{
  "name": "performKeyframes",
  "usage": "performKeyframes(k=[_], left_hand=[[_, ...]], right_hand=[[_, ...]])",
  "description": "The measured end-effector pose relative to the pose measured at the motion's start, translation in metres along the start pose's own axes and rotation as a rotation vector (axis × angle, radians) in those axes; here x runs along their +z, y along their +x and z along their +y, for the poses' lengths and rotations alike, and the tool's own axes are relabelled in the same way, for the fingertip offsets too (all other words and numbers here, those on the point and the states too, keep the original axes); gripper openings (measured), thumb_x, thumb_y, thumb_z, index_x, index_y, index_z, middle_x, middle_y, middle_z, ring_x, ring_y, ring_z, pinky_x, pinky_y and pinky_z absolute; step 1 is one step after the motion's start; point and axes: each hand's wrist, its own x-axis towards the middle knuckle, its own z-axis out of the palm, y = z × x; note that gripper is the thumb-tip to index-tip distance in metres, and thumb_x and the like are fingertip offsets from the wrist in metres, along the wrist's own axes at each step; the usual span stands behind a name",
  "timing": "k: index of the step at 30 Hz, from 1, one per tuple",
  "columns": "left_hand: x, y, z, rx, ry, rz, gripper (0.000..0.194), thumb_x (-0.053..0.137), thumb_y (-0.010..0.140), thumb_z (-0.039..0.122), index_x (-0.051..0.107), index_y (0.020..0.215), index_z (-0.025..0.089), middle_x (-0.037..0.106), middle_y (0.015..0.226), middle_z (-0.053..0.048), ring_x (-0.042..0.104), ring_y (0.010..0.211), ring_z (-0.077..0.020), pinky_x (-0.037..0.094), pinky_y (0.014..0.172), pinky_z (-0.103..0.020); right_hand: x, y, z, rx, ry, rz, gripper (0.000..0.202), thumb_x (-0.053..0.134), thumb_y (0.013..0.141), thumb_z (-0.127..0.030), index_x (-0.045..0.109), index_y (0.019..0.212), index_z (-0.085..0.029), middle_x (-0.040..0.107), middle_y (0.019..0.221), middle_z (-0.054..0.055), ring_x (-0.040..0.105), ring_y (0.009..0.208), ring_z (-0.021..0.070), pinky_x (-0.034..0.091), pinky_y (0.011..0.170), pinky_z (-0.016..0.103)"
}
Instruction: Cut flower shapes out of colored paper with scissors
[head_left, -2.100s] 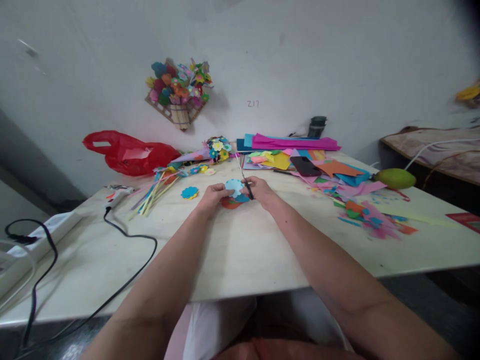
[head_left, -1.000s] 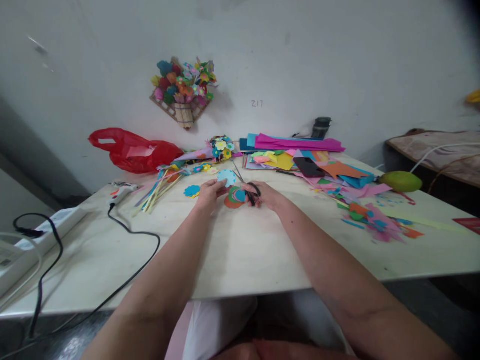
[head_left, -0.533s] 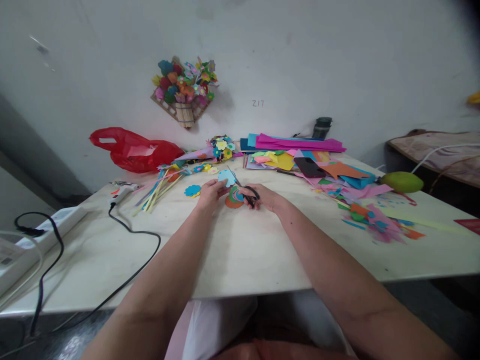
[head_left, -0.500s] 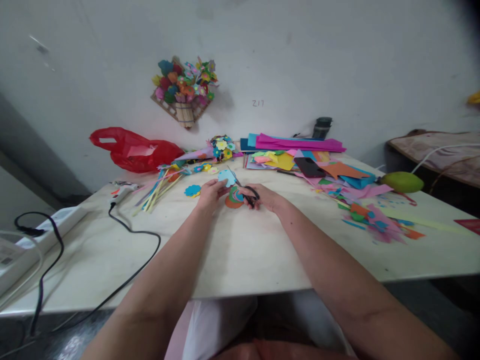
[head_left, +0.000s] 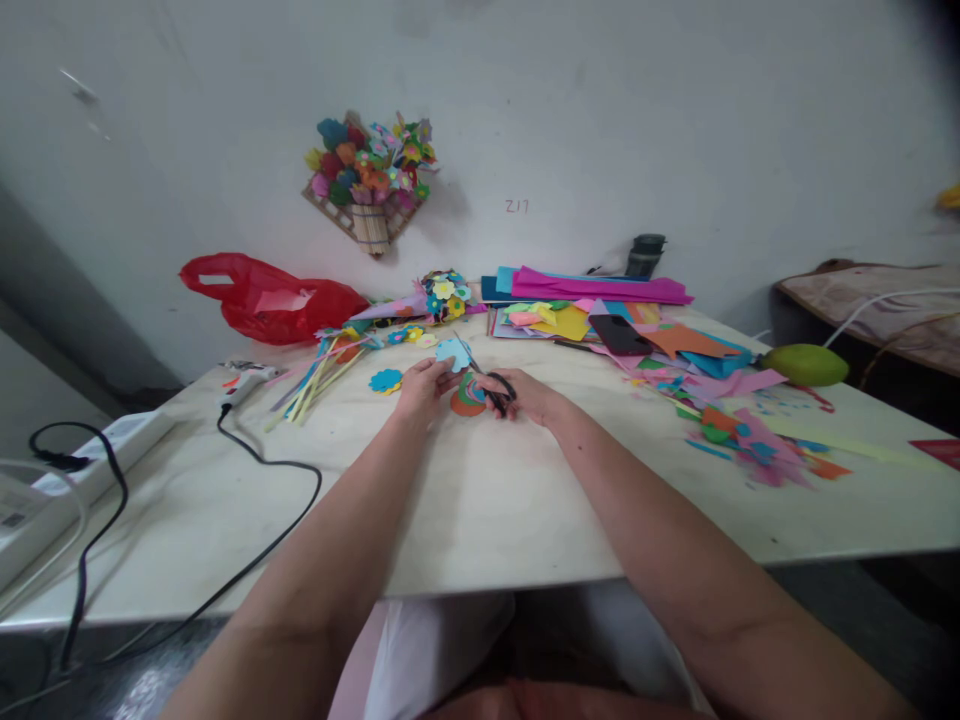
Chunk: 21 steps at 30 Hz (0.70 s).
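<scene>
Near the middle of the table, my left hand [head_left: 426, 386] pinches a light blue paper flower [head_left: 453, 353] by its lower left edge. My right hand [head_left: 525, 396] is closed around the black handles of a pair of scissors [head_left: 501, 392]. The blades point up and left and lie against the flower's right edge. Below the flower, several coloured paper discs [head_left: 469, 405] lie on the table between my hands, an orange one lowest. Left of my left hand rest blue and yellow paper flowers [head_left: 385, 381], stacked.
Paper strips [head_left: 319, 375] and a red plastic bag [head_left: 277, 305] lie at the back left. Paper sheets [head_left: 570, 322], a phone [head_left: 619, 335], paper scraps [head_left: 757, 440] and a green fruit [head_left: 806, 365] are on the right. A glue gun [head_left: 247, 385] trails a black cord on the left.
Both hands stay in nearly the same place. The light blue flower and the scissors have shifted only very slightly.
</scene>
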Motion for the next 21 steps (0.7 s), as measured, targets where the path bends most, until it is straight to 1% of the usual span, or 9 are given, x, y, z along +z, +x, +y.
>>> performKeyframes(k=[4,9,15,21], left_hand=[[0.0026,-0.0007,0.0,-0.014,-0.012,0.017,0.012,0.068,0.063,0.012,0.058,0.07,0.012,0.067,0.07,-0.006,0.066,0.067,-0.0162,0.052,0.066,-0.027],[0.0054,-0.0004,-0.0023,0.003,-0.041,0.028,0.01,0.066,0.064,0.011,0.058,0.071,0.011,0.067,0.068,-0.005,0.066,0.065,-0.0149,0.052,0.066,-0.025],[0.0082,0.0009,-0.006,0.02,-0.061,0.056,0.011,0.066,0.063,0.012,0.057,0.069,0.012,0.067,0.068,-0.004,0.065,0.064,-0.0142,0.052,0.067,-0.025],[0.0101,0.0003,-0.0071,0.039,-0.072,0.063,0.013,0.067,0.063,0.012,0.054,0.065,0.013,0.066,0.066,-0.003,0.064,0.063,-0.0127,0.051,0.069,-0.026]], right_hand=[[-0.0002,0.0011,0.0018,-0.005,0.007,-0.004,0.04,0.058,0.073,-0.055,0.057,0.082,-0.015,0.057,0.057,-0.001,0.051,0.041,0.0072,0.028,0.029,0.016],[0.0007,0.0009,0.0023,-0.012,0.033,0.007,0.039,0.057,0.074,-0.054,0.057,0.082,-0.016,0.057,0.057,-0.001,0.051,0.041,0.007,0.03,0.03,0.016],[0.0023,0.0012,0.002,-0.029,0.057,0.015,0.042,0.057,0.072,-0.055,0.058,0.083,-0.015,0.057,0.057,-0.001,0.05,0.041,0.0068,0.029,0.03,0.016],[0.0043,0.0008,0.0006,-0.009,0.079,0.033,0.041,0.057,0.074,-0.054,0.057,0.084,-0.015,0.057,0.056,-0.001,0.049,0.04,0.0063,0.029,0.03,0.015]])
